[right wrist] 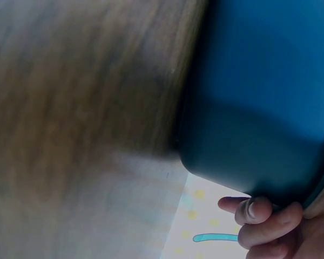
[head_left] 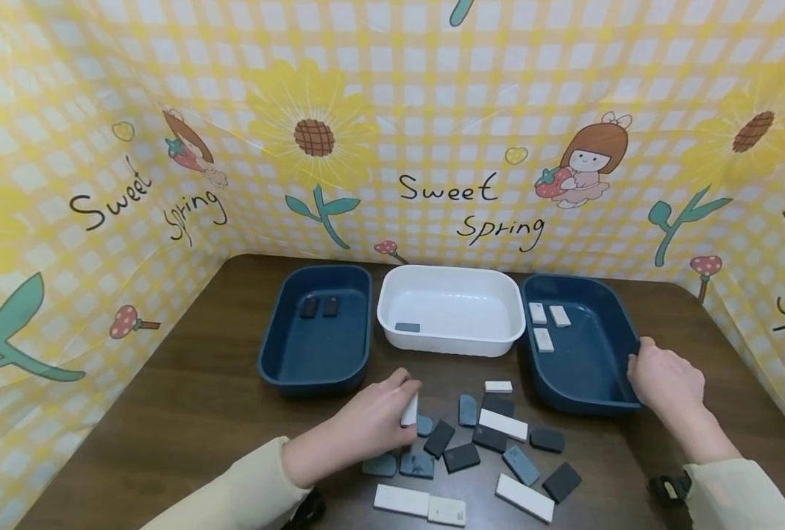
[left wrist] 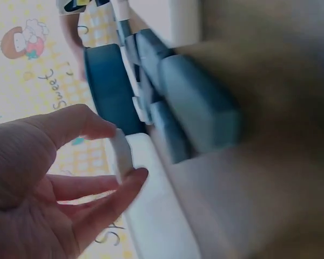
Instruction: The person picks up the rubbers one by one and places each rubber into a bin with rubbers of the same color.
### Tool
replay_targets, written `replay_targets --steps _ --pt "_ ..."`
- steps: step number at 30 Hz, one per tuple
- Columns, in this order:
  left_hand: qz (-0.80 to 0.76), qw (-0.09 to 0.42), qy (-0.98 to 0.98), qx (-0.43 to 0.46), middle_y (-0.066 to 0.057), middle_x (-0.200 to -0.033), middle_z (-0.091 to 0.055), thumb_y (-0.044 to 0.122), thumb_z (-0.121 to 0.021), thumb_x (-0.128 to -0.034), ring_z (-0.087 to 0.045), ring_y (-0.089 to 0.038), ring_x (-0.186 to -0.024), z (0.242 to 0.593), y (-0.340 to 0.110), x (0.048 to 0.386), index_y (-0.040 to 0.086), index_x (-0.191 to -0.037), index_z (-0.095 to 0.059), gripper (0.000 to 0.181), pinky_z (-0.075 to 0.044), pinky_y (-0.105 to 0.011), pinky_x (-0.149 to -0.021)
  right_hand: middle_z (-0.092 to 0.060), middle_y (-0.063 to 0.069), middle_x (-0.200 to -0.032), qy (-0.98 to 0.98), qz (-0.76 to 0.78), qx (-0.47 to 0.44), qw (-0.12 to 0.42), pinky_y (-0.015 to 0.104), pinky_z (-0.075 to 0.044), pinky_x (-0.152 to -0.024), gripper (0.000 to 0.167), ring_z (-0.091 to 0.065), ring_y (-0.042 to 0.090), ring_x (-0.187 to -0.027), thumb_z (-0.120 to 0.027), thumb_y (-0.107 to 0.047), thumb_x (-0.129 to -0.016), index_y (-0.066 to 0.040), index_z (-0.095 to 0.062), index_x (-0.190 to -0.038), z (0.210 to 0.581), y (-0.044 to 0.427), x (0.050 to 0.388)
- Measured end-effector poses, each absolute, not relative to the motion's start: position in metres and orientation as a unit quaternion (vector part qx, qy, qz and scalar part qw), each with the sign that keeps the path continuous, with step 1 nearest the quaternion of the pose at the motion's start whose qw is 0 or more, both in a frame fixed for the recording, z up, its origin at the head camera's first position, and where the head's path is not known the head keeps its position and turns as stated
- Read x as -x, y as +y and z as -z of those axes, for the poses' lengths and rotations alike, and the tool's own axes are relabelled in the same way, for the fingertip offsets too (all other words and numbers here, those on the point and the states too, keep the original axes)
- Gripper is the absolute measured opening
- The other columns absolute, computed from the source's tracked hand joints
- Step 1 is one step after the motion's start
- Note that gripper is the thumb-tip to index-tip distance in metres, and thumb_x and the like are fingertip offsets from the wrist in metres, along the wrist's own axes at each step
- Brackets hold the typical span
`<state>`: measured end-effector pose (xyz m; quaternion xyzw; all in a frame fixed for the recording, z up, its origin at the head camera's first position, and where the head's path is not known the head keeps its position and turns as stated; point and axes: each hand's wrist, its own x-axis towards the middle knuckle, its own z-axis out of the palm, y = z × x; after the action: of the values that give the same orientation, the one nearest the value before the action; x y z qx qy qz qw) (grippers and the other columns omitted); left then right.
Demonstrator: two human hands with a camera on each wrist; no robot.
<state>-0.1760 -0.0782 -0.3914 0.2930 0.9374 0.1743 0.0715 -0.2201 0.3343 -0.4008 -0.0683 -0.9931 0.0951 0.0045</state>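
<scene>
My left hand [head_left: 382, 412] pinches a small white block [head_left: 409, 411] between thumb and fingertips, above the loose blocks. The left wrist view also shows this white block [left wrist: 121, 154] held upright by its ends. On the right, my right hand [head_left: 666, 379] grips the outer side of a dark blue tray [head_left: 580, 401], its fingers [right wrist: 270, 226] curled at the rim. Several white blocks [head_left: 560, 316] lie inside that tray. Loose on the table are several dark grey blocks [head_left: 461, 458], blue-grey blocks [head_left: 521, 465] and white blocks [head_left: 524, 498].
A white tray [head_left: 452, 344] with one blue-grey block [head_left: 407, 327] stands in the middle. To its left is another blue tray [head_left: 315, 386] holding two dark blocks [head_left: 329, 306]. The brown table [head_left: 167, 412] backs onto a yellow checked cloth [head_left: 432, 110].
</scene>
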Motion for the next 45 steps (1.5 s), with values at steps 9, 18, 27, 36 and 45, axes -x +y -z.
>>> replay_targets --steps 9,18,27,36,45 --pt "-0.215 0.049 0.898 -0.380 -0.007 -0.120 -0.052 0.016 -0.074 -0.0853 -0.055 -0.008 -0.086 0.353 -0.035 0.190 0.007 -0.127 -0.063 0.044 -0.047 -0.014 -0.070 -0.056 0.037 -0.087 -0.993 -0.097 0.067 0.012 0.052 -0.046 -0.054 0.041 -0.054 0.038 -0.061 -0.052 -0.013 -0.096 0.020 -0.042 -0.117 0.401 0.335 0.219" --pt "-0.208 0.033 0.888 -0.408 -0.006 -0.122 -0.049 0.013 -0.074 -0.0860 -0.055 -0.009 -0.088 0.322 0.014 0.219 0.005 -0.131 -0.060 0.048 -0.043 -0.010 -0.070 -0.056 0.036 -0.085 -0.993 -0.091 0.070 0.017 0.053 -0.046 -0.055 0.040 -0.054 0.038 -0.061 -0.053 -0.013 -0.096 0.019 -0.043 -0.116 0.401 0.332 0.221" --pt "-0.137 0.030 0.893 -0.428 -0.008 -0.126 -0.048 0.012 -0.068 -0.0900 -0.052 -0.010 -0.095 0.310 0.062 0.258 0.005 -0.137 -0.055 0.049 -0.043 -0.012 -0.076 -0.057 0.035 -0.084 -0.993 -0.093 0.072 0.022 0.053 -0.047 -0.057 0.040 -0.054 0.038 -0.061 -0.053 -0.014 -0.096 0.019 -0.043 -0.117 0.402 0.331 0.221" --pt "-0.086 0.070 0.900 -0.422 -0.004 -0.126 -0.048 0.016 -0.063 -0.0943 -0.051 -0.008 -0.094 0.319 0.123 0.288 0.013 -0.137 -0.055 0.043 -0.044 -0.014 -0.077 -0.057 0.035 -0.085 -0.992 -0.095 0.076 0.016 0.053 -0.047 -0.057 0.039 -0.055 0.039 -0.063 -0.052 -0.014 -0.097 0.019 -0.043 -0.116 0.402 0.332 0.221" --pt "-0.049 0.101 0.901 -0.420 0.002 -0.124 -0.050 0.015 -0.059 -0.0975 -0.049 -0.006 -0.101 0.339 0.170 0.308 0.019 -0.133 -0.059 0.036 -0.043 -0.015 -0.086 -0.057 0.029 -0.077 -0.992 -0.099 0.079 0.008 0.047 -0.047 -0.053 0.041 -0.053 0.034 -0.058 -0.054 -0.014 -0.097 0.020 -0.043 -0.117 0.401 0.331 0.222"
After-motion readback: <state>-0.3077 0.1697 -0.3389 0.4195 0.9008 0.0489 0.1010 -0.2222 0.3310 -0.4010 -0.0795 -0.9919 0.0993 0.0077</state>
